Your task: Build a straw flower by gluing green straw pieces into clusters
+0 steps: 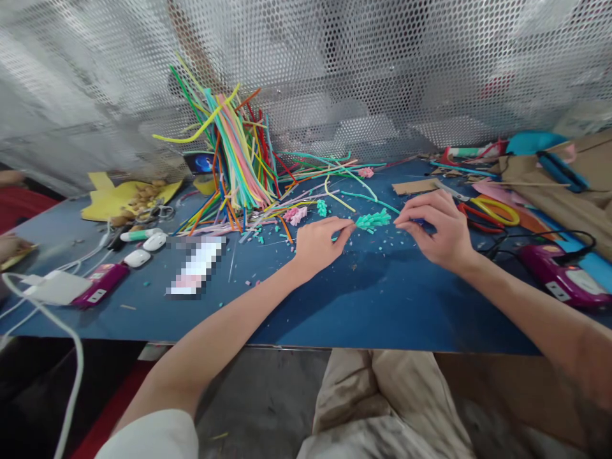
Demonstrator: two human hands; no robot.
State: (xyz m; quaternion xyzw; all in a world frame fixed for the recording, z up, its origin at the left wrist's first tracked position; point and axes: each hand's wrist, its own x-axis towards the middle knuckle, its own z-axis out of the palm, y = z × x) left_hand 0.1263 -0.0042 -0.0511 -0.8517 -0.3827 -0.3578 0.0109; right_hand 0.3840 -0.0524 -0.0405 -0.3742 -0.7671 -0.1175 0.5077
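Note:
Between my two hands is a turquoise fuzzy sprig (374,220), made of short bits like cut pipe cleaner. My left hand (321,242) is closed in a pinch at its left end. To the right, my right hand (436,228) has thumb and fingertips pressed together just off the sprig's tip. Something dark blue shows inside that hand, mostly hidden by the fingers. Behind the sprig, a long turquoise pipe cleaner (366,196) runs to near the right fingertips. Pink fuzzy clusters (297,215) and a small turquoise cluster (322,208) lie beyond my left hand.
A large bundle of coloured pipe cleaners (239,153) stands at the back. Scissors with yellow handles (500,210) and a purple power strip (564,277) lie right. Cables, a white charger (57,287) and yellow felt (102,201) are left. Mesh (382,76) rises behind.

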